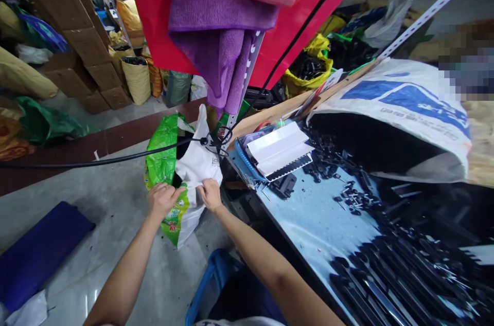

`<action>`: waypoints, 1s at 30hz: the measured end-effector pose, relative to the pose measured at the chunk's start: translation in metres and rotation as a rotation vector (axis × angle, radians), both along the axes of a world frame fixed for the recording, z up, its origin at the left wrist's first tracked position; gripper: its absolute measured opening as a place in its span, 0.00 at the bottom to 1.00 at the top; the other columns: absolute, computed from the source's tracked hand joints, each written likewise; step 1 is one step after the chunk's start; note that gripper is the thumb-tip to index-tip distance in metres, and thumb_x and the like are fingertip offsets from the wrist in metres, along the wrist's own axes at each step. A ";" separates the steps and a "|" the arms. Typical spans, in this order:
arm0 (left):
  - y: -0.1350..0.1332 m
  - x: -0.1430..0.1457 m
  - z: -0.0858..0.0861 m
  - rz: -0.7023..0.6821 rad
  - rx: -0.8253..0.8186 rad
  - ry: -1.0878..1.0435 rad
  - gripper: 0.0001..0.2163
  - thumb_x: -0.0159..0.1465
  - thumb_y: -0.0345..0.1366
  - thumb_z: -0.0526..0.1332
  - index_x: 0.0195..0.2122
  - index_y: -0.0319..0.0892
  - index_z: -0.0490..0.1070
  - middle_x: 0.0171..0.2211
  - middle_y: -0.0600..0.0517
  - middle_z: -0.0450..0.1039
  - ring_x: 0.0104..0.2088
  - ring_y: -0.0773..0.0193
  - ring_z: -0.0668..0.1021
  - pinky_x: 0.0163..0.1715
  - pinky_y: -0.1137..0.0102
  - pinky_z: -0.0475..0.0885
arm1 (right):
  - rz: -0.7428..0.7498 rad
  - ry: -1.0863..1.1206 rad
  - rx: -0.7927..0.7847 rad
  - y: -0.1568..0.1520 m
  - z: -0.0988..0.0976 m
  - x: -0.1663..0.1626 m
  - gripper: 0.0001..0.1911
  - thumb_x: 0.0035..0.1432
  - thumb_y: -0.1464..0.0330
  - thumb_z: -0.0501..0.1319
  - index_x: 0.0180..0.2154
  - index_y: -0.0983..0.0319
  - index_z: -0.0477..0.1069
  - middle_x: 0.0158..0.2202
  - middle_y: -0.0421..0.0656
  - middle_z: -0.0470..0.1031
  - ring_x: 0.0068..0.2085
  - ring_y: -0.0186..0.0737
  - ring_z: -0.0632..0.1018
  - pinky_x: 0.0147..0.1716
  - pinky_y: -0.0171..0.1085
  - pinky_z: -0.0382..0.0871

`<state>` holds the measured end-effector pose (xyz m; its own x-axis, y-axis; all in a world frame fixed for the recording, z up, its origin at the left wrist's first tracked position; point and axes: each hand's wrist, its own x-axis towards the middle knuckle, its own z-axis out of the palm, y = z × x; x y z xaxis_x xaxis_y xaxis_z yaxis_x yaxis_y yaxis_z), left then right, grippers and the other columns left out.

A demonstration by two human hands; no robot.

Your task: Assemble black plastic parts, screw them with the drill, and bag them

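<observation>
Green-white bag (pixel 192 206), print (pixel 173 225) illegible, in left hand (pixel 162 200) and right hand (pixel 210 195).

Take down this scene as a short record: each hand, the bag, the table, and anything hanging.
Left hand: gripping the near edge of the green and white bag
Right hand: gripping that bag's edge, farther right
Bag mouth: partly open
Table: light blue top, with black parts and screws
Hanging: purple cloth
</observation>
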<state>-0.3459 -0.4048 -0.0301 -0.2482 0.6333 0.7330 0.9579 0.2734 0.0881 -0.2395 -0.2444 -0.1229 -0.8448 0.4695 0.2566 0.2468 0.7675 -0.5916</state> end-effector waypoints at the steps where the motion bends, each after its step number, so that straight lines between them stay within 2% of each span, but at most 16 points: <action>1: 0.008 0.002 0.000 0.002 0.026 -0.033 0.21 0.61 0.36 0.60 0.13 0.41 0.55 0.13 0.56 0.55 0.18 0.69 0.61 0.23 0.71 0.56 | -0.015 -0.001 -0.006 0.004 -0.001 -0.001 0.17 0.59 0.60 0.52 0.22 0.63 0.63 0.23 0.41 0.65 0.30 0.35 0.67 0.35 0.34 0.59; 3: 0.021 0.004 0.002 0.022 0.080 -0.100 0.21 0.61 0.35 0.60 0.13 0.41 0.54 0.12 0.57 0.53 0.17 0.70 0.60 0.22 0.71 0.56 | -0.037 0.009 -0.021 0.012 0.000 0.000 0.22 0.57 0.57 0.53 0.17 0.62 0.56 0.17 0.37 0.56 0.24 0.31 0.61 0.28 0.31 0.55; 5: 0.031 0.005 0.005 0.058 0.127 -0.151 0.22 0.62 0.34 0.59 0.12 0.41 0.53 0.12 0.57 0.52 0.16 0.71 0.60 0.21 0.71 0.55 | -0.050 0.039 -0.043 0.017 0.004 0.004 0.26 0.57 0.53 0.51 0.15 0.62 0.51 0.15 0.36 0.48 0.21 0.29 0.55 0.23 0.31 0.49; 10: 0.034 0.015 0.018 0.128 0.171 -0.186 0.22 0.62 0.33 0.58 0.12 0.40 0.54 0.12 0.57 0.54 0.16 0.73 0.59 0.20 0.72 0.55 | -0.045 0.161 -0.107 0.015 0.018 0.018 0.32 0.58 0.46 0.45 0.15 0.62 0.43 0.15 0.35 0.42 0.20 0.27 0.49 0.20 0.31 0.44; 19: 0.024 0.069 0.034 0.086 0.190 -0.209 0.21 0.61 0.30 0.60 0.14 0.40 0.53 0.13 0.59 0.50 0.15 0.73 0.57 0.19 0.72 0.55 | 0.033 0.274 -0.180 0.017 0.031 0.057 0.34 0.58 0.45 0.48 0.15 0.63 0.42 0.14 0.35 0.43 0.19 0.26 0.49 0.19 0.31 0.44; 23: 0.015 0.085 0.037 0.070 0.162 -0.293 0.20 0.62 0.29 0.58 0.15 0.42 0.51 0.13 0.58 0.52 0.16 0.71 0.60 0.20 0.71 0.57 | 0.099 0.206 -0.181 0.011 0.033 0.075 0.33 0.59 0.46 0.48 0.15 0.63 0.43 0.14 0.35 0.45 0.18 0.27 0.51 0.21 0.32 0.45; 26: 0.013 0.097 0.040 -0.014 0.069 -0.239 0.20 0.64 0.32 0.57 0.16 0.43 0.52 0.13 0.56 0.54 0.18 0.68 0.62 0.20 0.69 0.59 | 0.092 0.108 -0.160 0.012 0.037 0.095 0.33 0.59 0.44 0.44 0.15 0.62 0.44 0.14 0.36 0.46 0.19 0.29 0.53 0.22 0.34 0.46; 28: 0.014 0.105 0.045 -0.075 -0.014 -0.165 0.20 0.64 0.35 0.57 0.15 0.43 0.54 0.13 0.55 0.54 0.18 0.68 0.62 0.20 0.69 0.59 | 0.139 0.033 -0.141 0.018 0.048 0.113 0.33 0.60 0.44 0.43 0.15 0.62 0.47 0.15 0.37 0.51 0.20 0.30 0.56 0.23 0.34 0.49; 30: 0.015 0.112 0.054 -0.111 -0.105 -0.117 0.20 0.63 0.36 0.57 0.15 0.42 0.55 0.13 0.55 0.55 0.17 0.68 0.63 0.21 0.68 0.59 | 0.228 -0.035 -0.150 0.029 0.069 0.131 0.30 0.59 0.45 0.47 0.18 0.62 0.55 0.18 0.39 0.59 0.23 0.31 0.61 0.27 0.33 0.54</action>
<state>-0.2336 -0.3898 0.0236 -0.2520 0.7333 0.6315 0.9676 0.1803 0.1767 -0.1087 -0.2154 -0.0538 -0.9402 0.2968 0.1673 0.1002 0.7103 -0.6967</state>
